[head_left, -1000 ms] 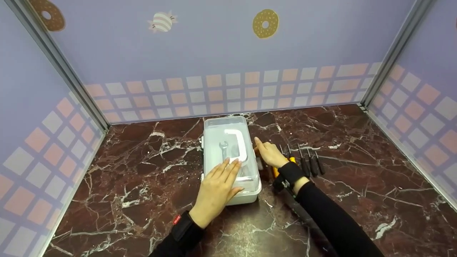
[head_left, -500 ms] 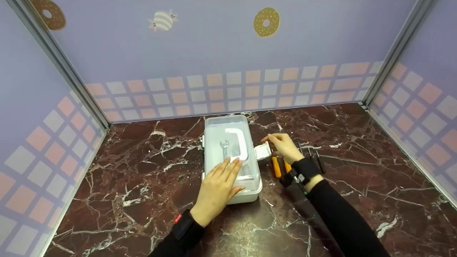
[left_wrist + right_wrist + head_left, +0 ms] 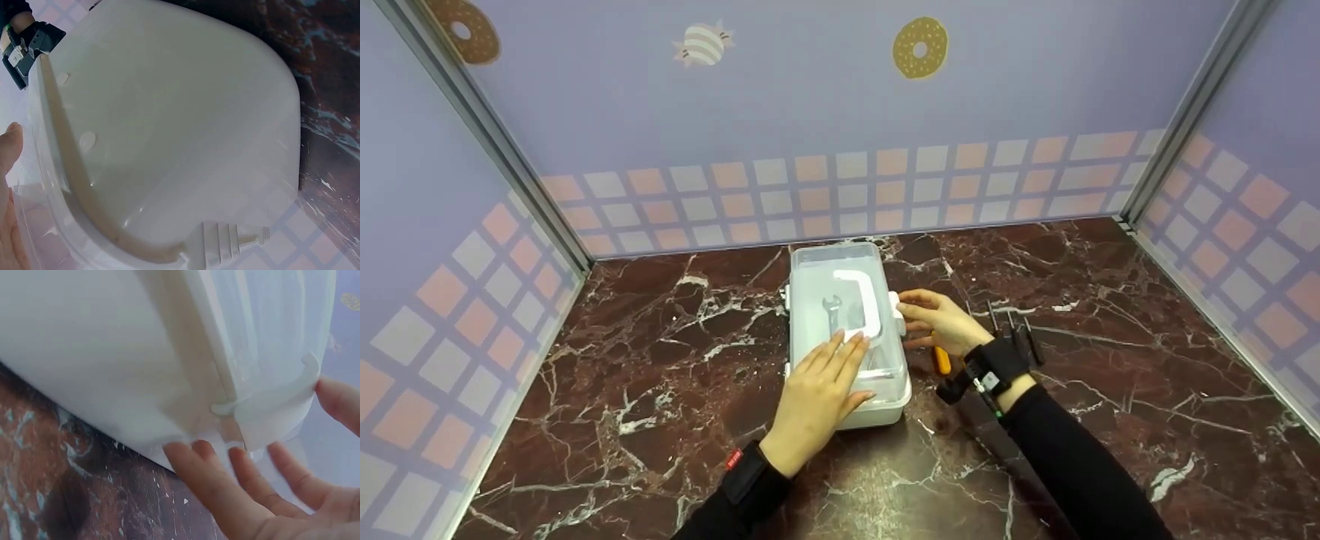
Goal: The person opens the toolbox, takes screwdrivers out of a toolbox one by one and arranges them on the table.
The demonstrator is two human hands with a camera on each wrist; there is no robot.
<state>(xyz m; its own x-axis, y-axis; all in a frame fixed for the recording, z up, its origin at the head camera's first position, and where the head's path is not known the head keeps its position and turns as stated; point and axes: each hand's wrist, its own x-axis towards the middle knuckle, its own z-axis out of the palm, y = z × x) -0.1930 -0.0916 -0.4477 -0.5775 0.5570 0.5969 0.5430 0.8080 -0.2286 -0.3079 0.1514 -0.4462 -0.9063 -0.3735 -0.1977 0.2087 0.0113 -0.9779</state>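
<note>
A white toolbox [image 3: 874, 416] with a clear lid [image 3: 836, 259] and a white carry handle [image 3: 870, 304] stands on the table, its lid down. Through the lid I see a wrench [image 3: 832, 311]. My left hand [image 3: 814, 394] lies flat over the near part of the lid, fingers straight. At the box's right side, my right hand [image 3: 941, 322] touches the white latch [image 3: 275, 410] with the thumb. Below it, the spread fingertips [image 3: 242, 464] are by the latch's lower edge. The latch stands up against the lid; whether it has caught is unclear.
An orange-handled tool [image 3: 942, 360] lies partly hidden under my right hand. Several dark slim tools [image 3: 1031, 341] lie beyond the right wrist. Patterned panels [image 3: 810, 90] enclose the marbled table [image 3: 660, 420] at the back and sides.
The white latch, first hidden by my right hand, stuck out from the box's side half a second ago and now stands against the lid. My right hand moved left with it; my left hand stayed.
</note>
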